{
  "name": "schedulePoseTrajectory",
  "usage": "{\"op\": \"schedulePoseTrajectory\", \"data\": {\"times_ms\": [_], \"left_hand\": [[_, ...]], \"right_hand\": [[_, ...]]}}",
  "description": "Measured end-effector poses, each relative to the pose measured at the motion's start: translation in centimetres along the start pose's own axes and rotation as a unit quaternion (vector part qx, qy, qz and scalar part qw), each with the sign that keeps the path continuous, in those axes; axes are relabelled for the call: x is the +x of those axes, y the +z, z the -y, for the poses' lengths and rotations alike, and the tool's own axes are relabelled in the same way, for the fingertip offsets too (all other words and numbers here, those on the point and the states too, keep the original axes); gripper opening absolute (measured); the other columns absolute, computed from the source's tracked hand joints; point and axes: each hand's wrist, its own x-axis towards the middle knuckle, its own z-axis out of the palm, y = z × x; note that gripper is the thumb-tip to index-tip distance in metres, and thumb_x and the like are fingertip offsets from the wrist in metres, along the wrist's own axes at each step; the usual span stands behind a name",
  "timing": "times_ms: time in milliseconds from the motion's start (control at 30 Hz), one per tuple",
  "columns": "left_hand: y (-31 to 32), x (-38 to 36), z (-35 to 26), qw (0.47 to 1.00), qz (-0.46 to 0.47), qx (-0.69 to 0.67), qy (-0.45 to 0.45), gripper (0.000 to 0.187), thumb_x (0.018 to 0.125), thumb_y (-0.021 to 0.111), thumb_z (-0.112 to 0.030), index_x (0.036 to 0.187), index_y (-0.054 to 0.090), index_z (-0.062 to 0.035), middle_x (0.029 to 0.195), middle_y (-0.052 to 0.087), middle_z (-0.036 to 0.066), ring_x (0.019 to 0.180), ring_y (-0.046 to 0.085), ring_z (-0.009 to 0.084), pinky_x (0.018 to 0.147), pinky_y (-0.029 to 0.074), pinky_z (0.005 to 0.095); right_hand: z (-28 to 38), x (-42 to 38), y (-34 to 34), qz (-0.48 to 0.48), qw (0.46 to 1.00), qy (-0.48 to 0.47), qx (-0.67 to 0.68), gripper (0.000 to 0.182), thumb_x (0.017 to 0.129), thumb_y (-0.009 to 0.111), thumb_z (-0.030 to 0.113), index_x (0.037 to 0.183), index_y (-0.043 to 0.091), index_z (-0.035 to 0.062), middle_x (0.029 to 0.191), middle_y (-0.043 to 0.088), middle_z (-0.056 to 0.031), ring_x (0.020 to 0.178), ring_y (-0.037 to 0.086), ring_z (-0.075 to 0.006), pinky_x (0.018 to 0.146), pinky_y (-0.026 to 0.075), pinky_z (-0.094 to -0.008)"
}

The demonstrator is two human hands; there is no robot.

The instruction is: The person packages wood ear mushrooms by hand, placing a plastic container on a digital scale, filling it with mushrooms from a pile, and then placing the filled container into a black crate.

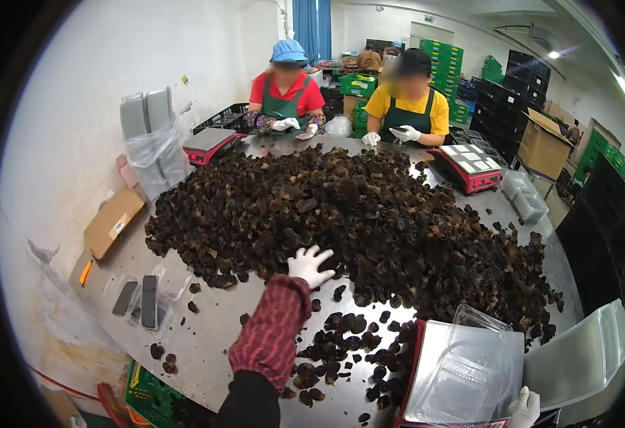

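Note:
My left hand (310, 267), in a white glove and a red-black patterned sleeve, reaches to the near edge of a big heap of dark dried wood ear mushrooms (341, 200). Its fingers are spread over the pieces. At the lower right, my right hand (524, 409), also gloved in white, is closed at the edge of a clear plastic box (448, 389). That box lies open over the steel plate of a red scale (427, 357). The frame's bottom edge partly hides the hand. Loose mushrooms (334, 342) lie between the hands.
Stacked clear trays (576, 357) stand right of my scale. Left on the metal table (120, 332) are a phone (149, 299), a cardboard piece (113, 222) and an orange cutter (85, 272). Across it, two people (284, 100) work near red scales (209, 145).

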Motion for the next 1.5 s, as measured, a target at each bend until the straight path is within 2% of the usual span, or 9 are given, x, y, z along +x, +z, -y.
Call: {"op": "schedulePoseTrajectory", "data": {"times_ms": [333,467,500,600,733,867,1167,1400,1500], "left_hand": [[-4.5,-7.1,-3.4,0.889,0.340,-0.171,0.255,0.067,0.085,0.063,-0.040,0.144,0.033,-0.0289,0.147,0.033,0.013,0.133,0.034,0.0360,0.107,0.034,0.0415],[-10.9,0.5,0.4,0.934,-0.003,-0.275,0.227,0.053,0.076,0.069,-0.023,0.124,0.055,-0.0055,0.117,0.058,0.011,0.105,0.056,0.0272,0.093,0.044,0.0370],[-10.1,3.8,3.6,0.944,-0.174,-0.134,0.245,0.051,0.075,0.069,-0.023,0.121,0.057,-0.0047,0.111,0.060,0.012,0.101,0.057,0.0291,0.092,0.044,0.0375],[-9.3,9.1,9.9,0.969,-0.242,-0.043,-0.009,0.058,0.079,0.065,-0.041,0.132,0.051,-0.0220,0.137,0.043,0.023,0.124,0.043,0.0379,0.104,0.035,0.0437],[-4.5,8.9,9.7,0.990,-0.005,-0.108,-0.085,0.076,0.070,0.067,-0.059,0.134,0.049,-0.0203,0.140,0.037,0.029,0.131,0.034,0.0424,0.109,0.028,0.0459],[-3.0,2.3,6.0,0.982,0.084,-0.159,0.057,0.059,0.072,0.069,-0.053,0.119,0.060,-0.0185,0.118,0.053,0.019,0.107,0.052,0.0383,0.096,0.041,0.0465],[-4.3,-11.4,1.1,0.950,0.160,-0.231,0.139,0.052,0.074,0.071,-0.031,0.123,0.056,-0.0218,0.118,0.052,0.018,0.111,0.051,0.0329,0.098,0.042,0.0391],[-8.9,-13.1,4.7,0.983,0.146,0.105,-0.035,0.074,0.074,0.070,-0.044,0.140,0.036,-0.0396,0.150,0.021,0.020,0.130,0.032,0.0439,0.100,0.038,0.0514],[-7.1,-13.6,3.1,0.994,0.050,0.059,0.078,0.069,0.076,0.066,-0.051,0.138,0.041,-0.0355,0.148,0.026,0.018,0.130,0.030,0.0402,0.100,0.033,0.0541]], "right_hand": [[0.0,1.4,1.3,-0.027,0.999,-0.026,-0.023,0.026,0.091,0.063,0.024,0.078,0.063,0.0011,0.060,0.055,-0.0026,0.056,0.049,-0.0112,0.054,0.042,-0.0281],[1.2,1.5,0.8,0.010,0.994,0.105,0.026,0.024,0.091,0.063,0.022,0.080,0.064,0.0013,0.061,0.055,-0.0019,0.056,0.048,-0.0101,0.053,0.042,-0.0270],[0.8,1.4,0.8,0.009,0.995,0.093,0.032,0.023,0.091,0.063,0.022,0.080,0.064,0.0013,0.060,0.055,-0.0013,0.055,0.048,-0.0096,0.053,0.041,-0.0263],[1.0,1.1,0.7,0.008,0.994,0.099,0.040,0.021,0.090,0.064,0.020,0.081,0.064,0.0013,0.060,0.054,-0.0005,0.055,0.047,-0.0087,0.052,0.040,-0.0254],[1.5,0.8,0.2,0.010,0.994,0.109,0.022,0.021,0.090,0.064,0.020,0.082,0.064,0.0008,0.060,0.053,-0.0006,0.056,0.046,-0.0084,0.052,0.040,-0.0250],[0.8,0.7,0.5,0.011,0.994,0.100,0.040,0.021,0.090,0.064,0.020,0.083,0.064,0.0002,0.062,0.055,-0.0022,0.056,0.047,-0.0091,0.052,0.041,-0.0254],[-1.7,1.4,-2.9,-0.023,0.986,-0.148,-0.068,0.014,0.091,0.062,0.013,0.086,0.065,0.0008,0.063,0.054,-0.0035,0.058,0.050,-0.0111,0.054,0.043,-0.0266],[1.7,5.4,-9.0,-0.162,0.950,-0.259,-0.060,0.012,0.089,0.062,0.008,0.091,0.065,-0.0036,0.065,0.054,-0.0031,0.057,0.048,-0.0118,0.054,0.043,-0.0266],[0.5,8.7,-11.2,-0.195,0.936,-0.269,-0.115,0.016,0.093,0.054,0.011,0.101,0.060,-0.0019,0.075,0.056,-0.0080,0.064,0.052,-0.0194,0.061,0.044,-0.0282]]}}
